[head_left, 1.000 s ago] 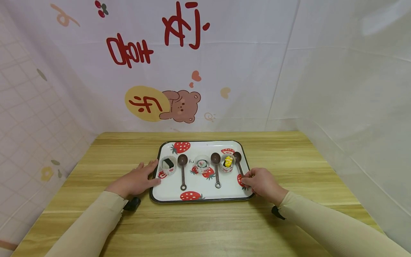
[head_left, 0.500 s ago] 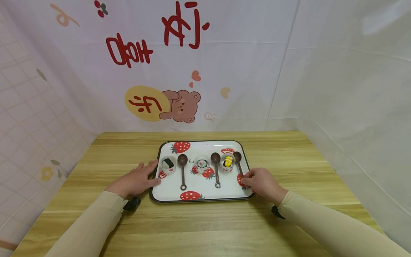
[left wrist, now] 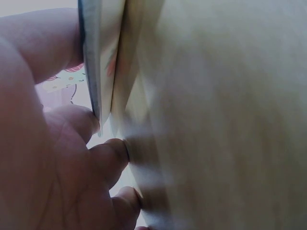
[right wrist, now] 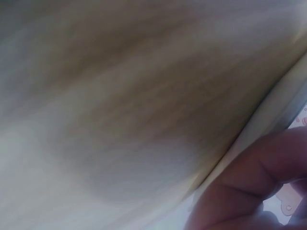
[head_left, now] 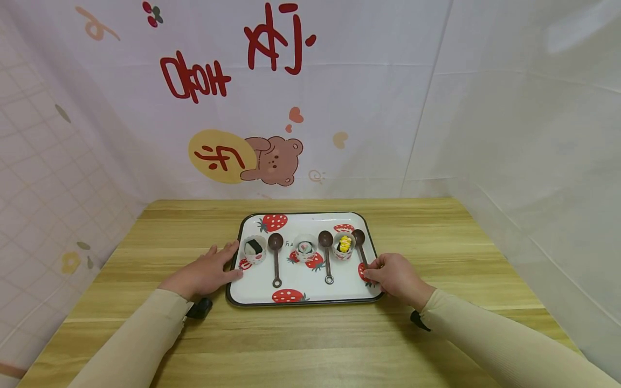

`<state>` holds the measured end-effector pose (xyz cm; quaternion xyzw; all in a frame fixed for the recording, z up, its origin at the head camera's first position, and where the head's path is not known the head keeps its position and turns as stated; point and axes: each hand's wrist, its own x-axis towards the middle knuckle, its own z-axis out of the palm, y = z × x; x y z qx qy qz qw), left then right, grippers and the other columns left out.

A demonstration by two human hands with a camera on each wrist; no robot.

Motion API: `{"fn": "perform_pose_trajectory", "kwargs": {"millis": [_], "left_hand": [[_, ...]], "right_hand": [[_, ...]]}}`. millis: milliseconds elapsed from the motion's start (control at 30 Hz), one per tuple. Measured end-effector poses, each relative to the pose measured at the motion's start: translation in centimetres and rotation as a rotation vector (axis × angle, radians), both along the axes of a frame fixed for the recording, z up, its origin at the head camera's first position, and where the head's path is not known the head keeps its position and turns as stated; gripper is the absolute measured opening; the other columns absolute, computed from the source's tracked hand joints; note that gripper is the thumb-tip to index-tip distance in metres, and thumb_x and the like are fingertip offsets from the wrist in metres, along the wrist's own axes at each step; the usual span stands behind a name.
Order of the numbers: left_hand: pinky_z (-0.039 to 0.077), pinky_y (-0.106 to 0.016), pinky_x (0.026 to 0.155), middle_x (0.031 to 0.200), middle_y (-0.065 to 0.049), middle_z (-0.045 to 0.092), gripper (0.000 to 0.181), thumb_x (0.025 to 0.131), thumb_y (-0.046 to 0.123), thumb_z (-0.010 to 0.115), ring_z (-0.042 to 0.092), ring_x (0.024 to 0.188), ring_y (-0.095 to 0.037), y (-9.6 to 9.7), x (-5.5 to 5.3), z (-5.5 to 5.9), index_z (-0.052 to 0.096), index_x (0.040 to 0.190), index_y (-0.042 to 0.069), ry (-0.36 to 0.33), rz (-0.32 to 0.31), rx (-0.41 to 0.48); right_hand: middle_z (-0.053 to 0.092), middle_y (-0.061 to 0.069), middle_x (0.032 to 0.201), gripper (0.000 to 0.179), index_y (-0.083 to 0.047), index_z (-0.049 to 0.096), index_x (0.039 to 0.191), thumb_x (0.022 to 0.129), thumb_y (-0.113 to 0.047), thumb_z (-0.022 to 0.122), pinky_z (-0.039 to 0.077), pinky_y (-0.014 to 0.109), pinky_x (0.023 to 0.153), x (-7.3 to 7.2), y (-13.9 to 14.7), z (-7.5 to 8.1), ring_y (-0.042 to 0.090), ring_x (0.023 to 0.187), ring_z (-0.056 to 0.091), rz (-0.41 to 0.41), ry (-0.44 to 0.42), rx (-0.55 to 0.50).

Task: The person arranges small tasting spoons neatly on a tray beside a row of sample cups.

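On a white strawberry-print tray (head_left: 301,283) with a dark rim lie three brown long-handled measuring spoons. The right spoon (head_left: 359,237) slants toward the right rim; thumb and index finger of my right hand (head_left: 400,277) pinch its handle end, which they hide. In the right wrist view, that index finger (right wrist: 249,177) is bent beside the tray's edge. My left hand (head_left: 206,272) rests at the left rim, fingers spread. The left wrist view shows its thumb (left wrist: 43,43) over the rim and its other fingers outside, near the table.
Three small patterned cups stand on the tray: one with a black-banded rice ball (head_left: 253,247), one with a sushi roll (head_left: 305,247), one with a yellow-topped piece (head_left: 345,244). Between them lie the left spoon (head_left: 275,242) and middle spoon (head_left: 325,239). A printed curtain (head_left: 368,97) hangs behind the wooden table (head_left: 291,345).
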<state>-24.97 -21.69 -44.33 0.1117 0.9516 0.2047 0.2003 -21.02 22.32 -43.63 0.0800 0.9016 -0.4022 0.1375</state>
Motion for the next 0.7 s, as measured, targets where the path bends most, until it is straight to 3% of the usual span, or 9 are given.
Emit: {"fn": "perform_pose_trajectory", "kwargs": {"millis": [700], "left_hand": [[0.018,-0.080,0.119,0.175,-0.021,0.017,0.094,0.102,0.060,0.059,0.006,0.158,-0.059,0.02,0.21,0.21,0.015,0.171,0.014,0.012,-0.008,-0.015]], "right_hand": [[0.063,0.003,0.069,0.012,-0.007,0.073,0.095,0.095,-0.018,0.078,0.043,0.024,0.046,-0.07,0.00,0.23,0.010,0.048,0.044,-0.005,-0.028,0.024]]}}
